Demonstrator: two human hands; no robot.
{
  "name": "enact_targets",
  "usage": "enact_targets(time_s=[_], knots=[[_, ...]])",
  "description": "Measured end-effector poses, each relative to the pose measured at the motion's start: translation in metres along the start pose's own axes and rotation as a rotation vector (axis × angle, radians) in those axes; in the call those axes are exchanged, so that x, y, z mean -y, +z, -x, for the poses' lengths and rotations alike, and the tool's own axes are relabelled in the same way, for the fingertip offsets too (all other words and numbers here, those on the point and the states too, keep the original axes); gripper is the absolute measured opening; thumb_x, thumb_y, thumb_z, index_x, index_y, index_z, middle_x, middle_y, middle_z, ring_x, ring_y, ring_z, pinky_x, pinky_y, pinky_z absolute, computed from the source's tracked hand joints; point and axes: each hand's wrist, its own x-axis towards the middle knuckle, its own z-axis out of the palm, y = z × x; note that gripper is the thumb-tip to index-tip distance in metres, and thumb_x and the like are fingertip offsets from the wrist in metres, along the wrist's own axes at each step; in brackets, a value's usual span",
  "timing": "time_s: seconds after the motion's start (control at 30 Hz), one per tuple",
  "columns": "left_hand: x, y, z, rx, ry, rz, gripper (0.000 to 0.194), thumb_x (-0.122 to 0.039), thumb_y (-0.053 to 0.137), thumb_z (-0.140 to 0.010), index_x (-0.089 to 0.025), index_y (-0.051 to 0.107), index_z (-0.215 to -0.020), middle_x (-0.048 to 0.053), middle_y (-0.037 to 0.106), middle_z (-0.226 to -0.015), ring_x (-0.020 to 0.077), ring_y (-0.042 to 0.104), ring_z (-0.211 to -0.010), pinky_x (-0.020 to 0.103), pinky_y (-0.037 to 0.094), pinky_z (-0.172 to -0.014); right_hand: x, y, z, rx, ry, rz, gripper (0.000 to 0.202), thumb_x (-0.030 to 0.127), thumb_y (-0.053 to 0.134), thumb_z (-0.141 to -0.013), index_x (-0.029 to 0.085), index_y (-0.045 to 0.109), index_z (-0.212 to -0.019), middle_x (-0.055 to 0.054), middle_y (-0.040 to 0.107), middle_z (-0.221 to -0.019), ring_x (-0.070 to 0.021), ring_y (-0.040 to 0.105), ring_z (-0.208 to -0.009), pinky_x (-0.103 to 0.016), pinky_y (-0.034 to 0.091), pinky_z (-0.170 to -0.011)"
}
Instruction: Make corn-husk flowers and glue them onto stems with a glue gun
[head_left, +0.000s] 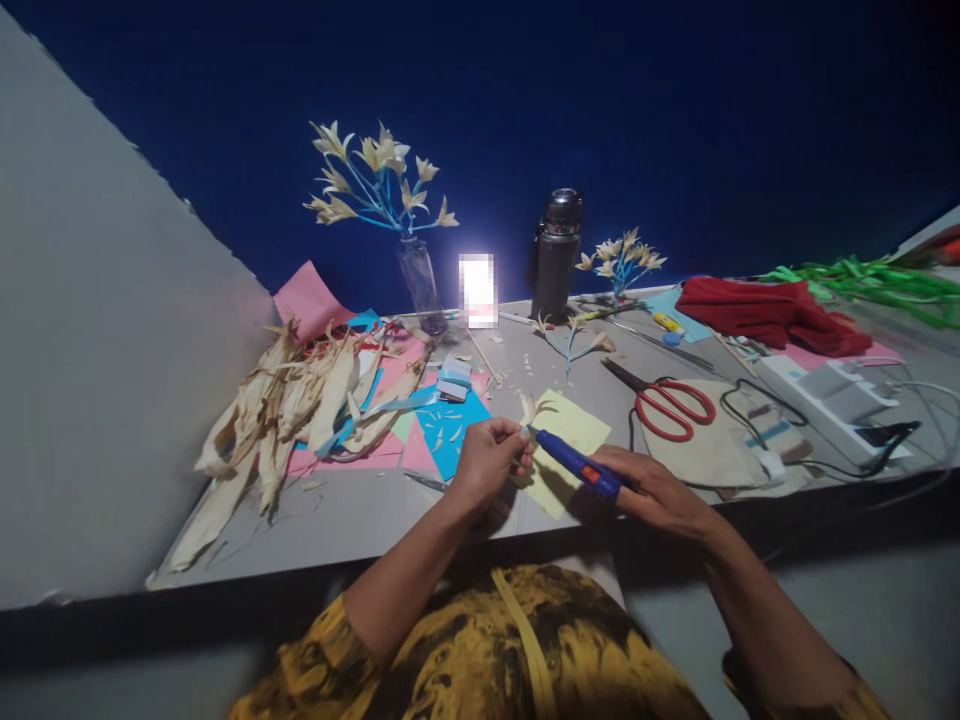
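Left hand point(491, 458): a pale flower point(537, 410) is pinched in the fingertips, just below the centre of the frame.
Right hand point(664, 490): a blue tool point(568, 458) is grasped, its tip held just beside the flower's base.
Yellow sheet point(591, 428): seen beneath the tool.
Scissors point(645, 402): laid right of centre.

The glue gun point(574, 462) looks smooth plastic, the husks point(300, 392) papery, the cloth point(772, 312) matt, the flask cap point(564, 208) glossy metal.
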Motion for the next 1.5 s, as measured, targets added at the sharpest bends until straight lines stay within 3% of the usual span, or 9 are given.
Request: enact_targets(time_s=[0.27, 0.6, 0.8, 0.97, 1.23, 1.4, 1.5], knots=[[0.0036, -0.0026, 0.0002, 0.004, -0.010, 0.035, 0.022, -0.030, 0.076, -0.068, -0.012, 0.064, -0.068, 0.004, 0.066, -0.062, 0.0109, 0.060, -0.050, 0.022, 0.048, -0.047, -0.0029, -0.0008, 0.0031, 0.017, 0.021, 0.004, 0.035, 0.042, 0.047, -0.098, 0.016, 0.065, -0.114, -0.013, 0.068, -0.104, -0.0240, 0.064, -0.096, -0.034, 0.051, -0.086], [0.0034, -0.0031, 0.0010, 0.003, 0.001, 0.049, 0.026, -0.034, 0.078, -0.067, -0.012, 0.064, -0.068, 0.004, 0.065, -0.061, 0.0106, 0.059, -0.049, 0.022, 0.047, -0.047, 0.0054, -0.0023, -0.0012, 0.015, 0.016, -0.026, 0.037, 0.046, 0.045, -0.099, 0.016, 0.065, -0.106, -0.010, 0.066, -0.093, -0.0217, 0.062, -0.086, -0.031, 0.050, -0.079], [0.0023, -0.0030, 0.0005, 0.004, -0.012, 0.058, 0.027, -0.034, 0.079, -0.066, -0.012, 0.064, -0.068, 0.004, 0.066, -0.062, 0.0109, 0.060, -0.049, 0.022, 0.048, -0.047, 0.0029, -0.0016, 0.0001, 0.030, 0.031, -0.030, 0.034, 0.042, 0.045, -0.099, 0.017, 0.064, -0.110, -0.010, 0.067, -0.099, -0.0220, 0.062, -0.090, -0.031, 0.049, -0.081], [0.0046, -0.0030, 0.0000, 0.005, -0.003, 0.065, 0.027, -0.034, 0.079, -0.067, -0.012, 0.063, -0.068, 0.004, 0.065, -0.062, 0.0107, 0.059, -0.048, 0.023, 0.048, -0.047, -0.0009, -0.0024, 0.0010, 0.027, 0.022, -0.033, 0.035, 0.045, 0.043, -0.099, 0.016, 0.063, -0.099, -0.007, 0.063, -0.087, -0.0199, 0.059, -0.079, -0.029, 0.047, -0.072], [0.0060, -0.0031, -0.0009, 0.012, -0.010, 0.068, 0.028, -0.034, 0.079, -0.066, -0.011, 0.064, -0.069, 0.004, 0.066, -0.062, 0.0107, 0.059, -0.048, 0.023, 0.048, -0.047, 0.0049, -0.0029, 0.0003, 0.058, 0.056, -0.082, 0.037, 0.046, 0.042, -0.099, 0.016, 0.064, -0.102, -0.007, 0.063, -0.089, -0.0199, 0.059, -0.080, -0.028, 0.046, -0.072], [0.0081, -0.0028, -0.0005, 0.013, -0.008, 0.070, 0.028, -0.034, 0.079, -0.067, -0.011, 0.064, -0.069, 0.004, 0.066, -0.062, 0.0108, 0.059, -0.048, 0.023, 0.049, -0.047, 0.0036, -0.0018, 0.0003, 0.043, 0.114, -0.141, 0.034, 0.046, 0.048, -0.096, 0.016, 0.064, -0.095, -0.004, 0.060, -0.082, -0.0184, 0.056, -0.075, -0.026, 0.045, -0.067], [0.0069, -0.0021, 0.0003, 0.017, -0.011, 0.079, 0.028, -0.034, 0.080, -0.066, -0.012, 0.063, -0.069, 0.004, 0.066, -0.062, 0.0106, 0.059, -0.048, 0.023, 0.048, -0.047, 0.0009, -0.0004, 0.0013, 0.034, 0.146, -0.195, 0.032, 0.043, 0.054, -0.093, 0.016, 0.065, -0.105, -0.005, 0.065, -0.093, -0.0196, 0.060, -0.082, -0.026, 0.046, -0.072]])
